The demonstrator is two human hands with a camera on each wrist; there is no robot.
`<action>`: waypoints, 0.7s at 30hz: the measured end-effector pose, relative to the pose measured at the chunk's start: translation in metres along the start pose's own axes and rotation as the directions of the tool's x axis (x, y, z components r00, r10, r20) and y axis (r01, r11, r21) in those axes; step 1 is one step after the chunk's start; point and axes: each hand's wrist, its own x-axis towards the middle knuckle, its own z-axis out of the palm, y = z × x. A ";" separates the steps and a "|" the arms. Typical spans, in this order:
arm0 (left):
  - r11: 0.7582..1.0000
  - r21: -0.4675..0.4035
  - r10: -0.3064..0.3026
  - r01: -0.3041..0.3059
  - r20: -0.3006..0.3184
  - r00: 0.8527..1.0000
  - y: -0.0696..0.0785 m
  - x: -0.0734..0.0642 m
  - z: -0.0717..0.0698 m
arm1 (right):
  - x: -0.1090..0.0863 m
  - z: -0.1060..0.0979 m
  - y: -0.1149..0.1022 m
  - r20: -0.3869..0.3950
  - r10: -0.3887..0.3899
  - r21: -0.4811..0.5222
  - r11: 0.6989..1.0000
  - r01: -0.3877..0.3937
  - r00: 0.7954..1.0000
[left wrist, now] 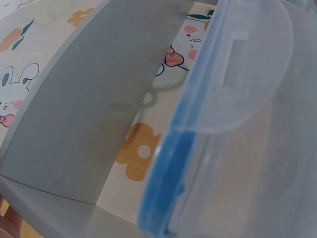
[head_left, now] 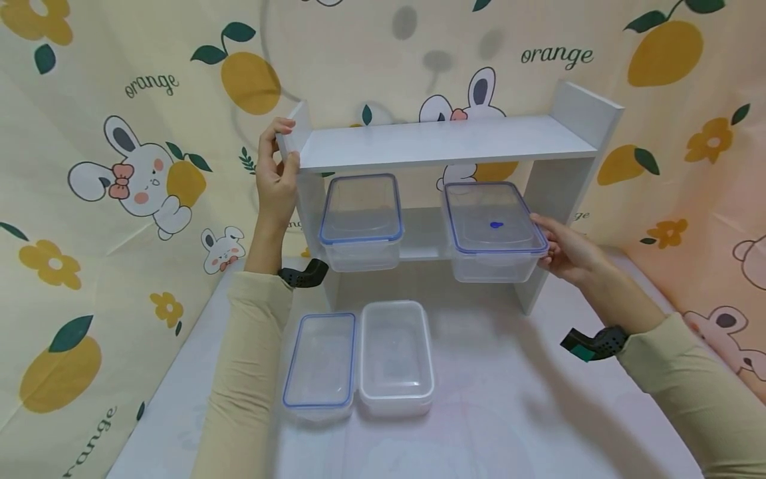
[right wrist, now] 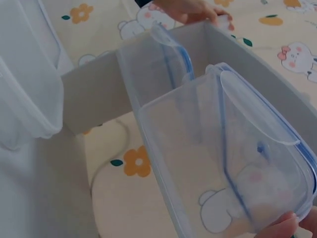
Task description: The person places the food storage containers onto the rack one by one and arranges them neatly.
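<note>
My left hand grips the upper left side panel of a white two-tier shelf, thumb on the near side. With my right hand I hold a clear lidded food container by its right edge. This container has a blue seal and a small blue valve on its lid, and its front juts out past the lower board. In the right wrist view, fingertips touch the container's corner. A second blue-sealed container sits at the left of the same board, also jutting forward.
Below the shelf, two more containers stand side by side on the white table: a blue-sealed one and an all-clear one. A patterned cloth hangs behind the shelf. The right side panel rises beside my right hand.
</note>
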 end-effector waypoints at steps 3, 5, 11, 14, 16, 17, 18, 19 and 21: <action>1.000 0.005 0.009 -0.009 0.000 1.000 -0.001 0.000 0.000 | 0.000 -0.002 0.000 0.007 0.007 -0.002 1.000 -0.007 1.000; 1.000 0.009 0.013 -0.013 0.000 1.000 -0.001 0.000 0.000 | -0.001 -0.003 0.001 0.014 0.011 -0.004 1.000 -0.011 1.000; 1.000 0.010 -0.001 0.001 -0.002 1.000 0.000 0.000 0.001 | -0.007 -0.006 0.006 0.029 0.025 -0.022 0.999 -0.024 0.999; 1.000 0.004 -0.015 0.015 -0.010 1.000 -0.001 0.000 0.001 | -0.012 -0.008 0.008 0.043 0.016 -0.040 0.999 -0.014 0.999; 1.000 0.004 -0.018 0.018 -0.011 1.000 -0.001 0.000 0.001 | -0.015 -0.010 0.010 0.050 0.010 -0.048 0.999 -0.008 0.999; 1.000 0.004 -0.018 0.018 -0.012 1.000 -0.001 0.000 0.001 | -0.017 -0.010 0.011 0.052 0.004 -0.053 0.999 -0.002 0.999; 1.000 0.004 -0.017 0.018 -0.011 1.000 -0.001 0.000 0.001 | -0.019 -0.010 0.012 0.059 -0.002 -0.054 0.999 0.006 0.998; 1.000 0.006 -0.015 0.015 -0.010 1.000 0.000 0.000 0.001 | -0.021 -0.010 0.013 0.068 -0.012 -0.058 0.998 0.016 0.998; 1.000 0.009 -0.012 0.012 -0.008 1.000 0.000 0.000 0.002 | -0.024 -0.010 0.016 0.083 -0.034 -0.071 0.997 0.040 0.996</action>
